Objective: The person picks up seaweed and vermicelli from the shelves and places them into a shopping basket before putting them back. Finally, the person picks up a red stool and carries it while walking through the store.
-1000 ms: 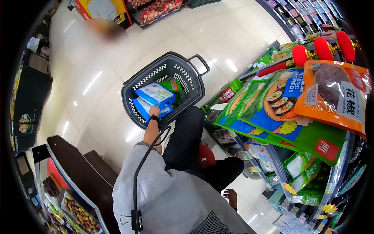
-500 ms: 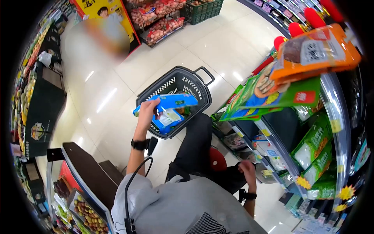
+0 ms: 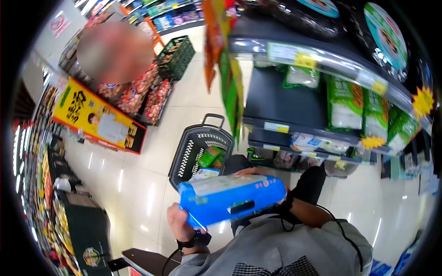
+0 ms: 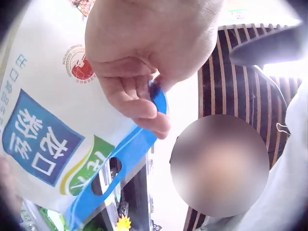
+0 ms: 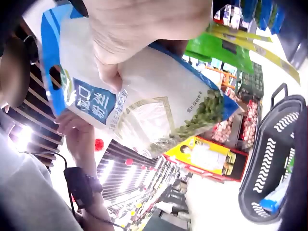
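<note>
A blue-and-white bag (image 3: 235,195) is held up in front of the grey shirt. At its left end, my left hand (image 3: 177,221) grips the bag; in the left wrist view the fingers of that hand (image 4: 139,53) curl round the bag's blue edge strip (image 4: 139,144). My right hand (image 3: 251,171) holds the far side near the right end, partly hidden behind the bag. The right wrist view has its thumb side (image 5: 139,33) against the bag (image 5: 149,101). A dark basket (image 3: 185,149) stands on the floor beyond, holding a green packet (image 3: 209,156) and another partly hidden blue-and-white bag.
Shelves (image 3: 281,101) with green-and-white packets (image 3: 343,108) rise on the right. Green and orange packages (image 3: 228,78) hang beside them. A yellow poster (image 3: 99,117), netted goods (image 3: 138,94) and a green crate (image 3: 176,57) stand at the upper left. A blurred person is near them.
The blue-and-white bag has come up out of the basket, towards the body. My right hand has moved from beside the knee onto the bag. The head view has turned to the right.
</note>
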`<state>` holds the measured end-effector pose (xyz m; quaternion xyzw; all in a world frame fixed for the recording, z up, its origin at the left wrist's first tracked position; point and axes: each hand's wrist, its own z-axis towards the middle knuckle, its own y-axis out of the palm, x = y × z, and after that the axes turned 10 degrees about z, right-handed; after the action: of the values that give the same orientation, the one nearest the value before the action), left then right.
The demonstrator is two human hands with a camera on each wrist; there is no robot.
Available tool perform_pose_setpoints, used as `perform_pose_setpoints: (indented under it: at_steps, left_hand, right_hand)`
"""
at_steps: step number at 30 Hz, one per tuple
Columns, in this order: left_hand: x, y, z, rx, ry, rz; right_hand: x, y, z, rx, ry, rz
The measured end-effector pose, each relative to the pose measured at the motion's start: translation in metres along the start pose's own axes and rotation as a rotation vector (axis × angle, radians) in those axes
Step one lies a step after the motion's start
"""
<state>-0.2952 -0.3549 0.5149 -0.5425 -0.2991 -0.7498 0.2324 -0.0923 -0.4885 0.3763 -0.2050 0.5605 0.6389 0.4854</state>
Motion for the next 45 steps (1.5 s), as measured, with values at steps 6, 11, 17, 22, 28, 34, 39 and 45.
perform_pose_setpoints:
  at_steps: [6, 11, 17, 22, 28, 34, 39, 45]
  left_hand:
    - [-0.054, 0.022, 0.04, -0.252, -0.121, 0.119]
    - [-0.146, 0.043, 0.043, -0.545, -0.402, 0.443]
    - [-0.267, 0.059, 0.001, -0.724, -0.865, -0.012]
    - [-0.294, 0.068, -0.005, -0.519, -0.773, -0.121]
    - [-0.308, 0.076, 0.045, -0.34, -0.613, -0.138]
    - [-0.322, 0.106, 0.115, -0.391, -0.295, 0.028]
    - [-0.385, 0.104, 0.168, -0.287, 0.038, 0.509]
    - [-0.388, 0.101, 0.188, -0.355, -0.041, 0.501]
  right_hand:
    - [-0.052, -0.027, -0.063, 0.452, 0.002, -0.261]
    - [-0.075, -0.062, -0.122, 0.668, 0.224, -0.314]
    - [-0.038, -0.084, -0.139, 0.95, 0.266, -0.086]
    - [-0.022, -0.108, -0.115, 0.937, 0.298, 0.112]
    - [-0.025, -0.129, -0.092, 0.695, 0.22, -0.358]
    - [-0.002, -0.168, -0.097, 0.708, 0.132, -0.501]
    - [0.026, -0.187, -0.106, 0.842, 0.251, -0.691]
    - [0.049, -0.208, -0.093, 0.965, 0.21, -0.283]
